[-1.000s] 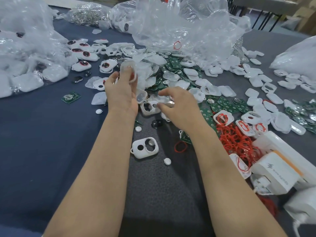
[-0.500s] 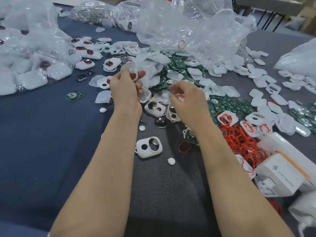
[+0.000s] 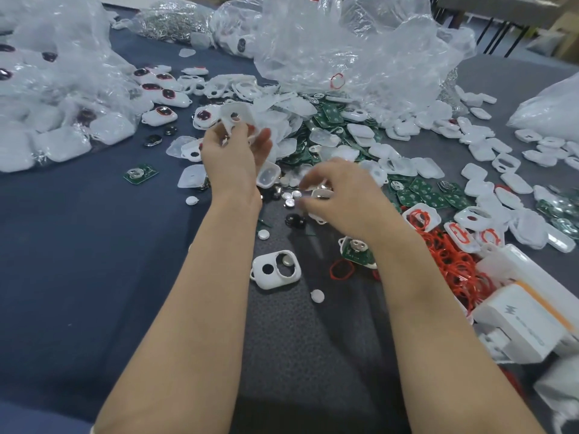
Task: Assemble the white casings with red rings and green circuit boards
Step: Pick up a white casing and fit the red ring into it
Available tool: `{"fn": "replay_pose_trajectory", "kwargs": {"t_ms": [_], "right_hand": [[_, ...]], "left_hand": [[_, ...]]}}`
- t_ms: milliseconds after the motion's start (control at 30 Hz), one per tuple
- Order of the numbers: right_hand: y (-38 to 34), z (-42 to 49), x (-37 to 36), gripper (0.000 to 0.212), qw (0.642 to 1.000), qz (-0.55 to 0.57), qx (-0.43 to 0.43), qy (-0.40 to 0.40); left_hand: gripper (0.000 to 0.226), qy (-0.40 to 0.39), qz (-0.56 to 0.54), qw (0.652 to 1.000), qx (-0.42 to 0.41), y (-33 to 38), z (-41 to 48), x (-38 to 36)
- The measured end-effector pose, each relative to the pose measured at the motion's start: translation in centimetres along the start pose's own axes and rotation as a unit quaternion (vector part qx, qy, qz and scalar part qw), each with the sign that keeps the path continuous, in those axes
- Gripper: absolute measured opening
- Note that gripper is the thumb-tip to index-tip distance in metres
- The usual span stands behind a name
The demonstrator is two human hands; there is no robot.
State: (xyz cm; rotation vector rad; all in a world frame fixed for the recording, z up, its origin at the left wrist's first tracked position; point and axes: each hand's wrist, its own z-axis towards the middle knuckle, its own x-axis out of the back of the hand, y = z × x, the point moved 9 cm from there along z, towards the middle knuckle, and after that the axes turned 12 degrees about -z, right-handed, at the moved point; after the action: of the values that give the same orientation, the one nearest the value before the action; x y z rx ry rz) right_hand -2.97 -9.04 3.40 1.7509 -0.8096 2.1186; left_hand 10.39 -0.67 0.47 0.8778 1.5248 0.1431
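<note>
My left hand (image 3: 233,158) holds a white casing (image 3: 239,115) up above the pile, its fingers curled round the lower edge. My right hand (image 3: 341,195) is lower and to the right, fingers curled over a small white casing part (image 3: 321,195) beside several silver button cells (image 3: 289,198). A white casing with two holes (image 3: 275,269) lies on the cloth between my forearms. Near it lies a loose red ring (image 3: 342,269), beside a green circuit board (image 3: 357,250) seated in a casing. A heap of red rings (image 3: 454,261) lies to the right, and green boards (image 3: 332,115) are mixed into the pile behind.
Crumpled clear plastic bags (image 3: 360,51) rise at the back and at the left (image 3: 56,98). Finished casings with dark inserts (image 3: 159,89) line the back left. White boxes (image 3: 529,317) stand at the right edge. A lone green board (image 3: 140,174) lies on the blue cloth (image 3: 78,261).
My right hand has dropped from beside the left down onto the parts by the button cells. The left hand stays raised with its casing.
</note>
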Motion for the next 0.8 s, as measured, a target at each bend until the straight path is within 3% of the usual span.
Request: {"fn": "replay_pose_trajectory", "kwargs": {"t_ms": [100, 167, 333, 467, 567, 733, 800], "right_hand": [[-1.6, -0.6, -2.3, 0.030, 0.987, -0.104, 0.035, -0.115], [-1.9, -0.5, -2.2, 0.026, 0.988, -0.113, 0.032, -0.099], [-0.3, -0.2, -0.2, 0.013, 1.000, 0.001, -0.016, 0.008], [-1.4, -0.4, -1.7, 0.024, 0.996, -0.064, 0.035, -0.044], [-1.6, -0.5, -2.1, 0.020, 0.993, -0.099, 0.033, -0.060], [-0.8, -0.6, -1.9, 0.007, 0.998, -0.030, 0.000, -0.063], [0.0, -0.4, -0.8, 0.008, 0.999, 0.025, -0.019, -0.018]], "left_hand": [[0.005, -0.053, 0.047, 0.996, 0.056, -1.5, -0.2, -1.0], [0.011, -0.083, 0.089, 0.989, 0.084, -2.4, -0.6, -1.5], [0.015, -0.126, 0.202, 0.968, 0.076, -3.6, -1.3, -2.2], [0.018, -0.131, 0.232, 0.961, 0.070, -3.9, -1.4, -2.3], [0.018, -0.128, 0.244, 0.960, 0.057, -3.7, -1.3, -2.3], [0.014, -0.091, 0.190, 0.977, 0.044, -3.1, -0.7, -1.8], [0.017, -0.087, 0.180, 0.979, 0.042, -2.9, -0.5, -1.6]]}}
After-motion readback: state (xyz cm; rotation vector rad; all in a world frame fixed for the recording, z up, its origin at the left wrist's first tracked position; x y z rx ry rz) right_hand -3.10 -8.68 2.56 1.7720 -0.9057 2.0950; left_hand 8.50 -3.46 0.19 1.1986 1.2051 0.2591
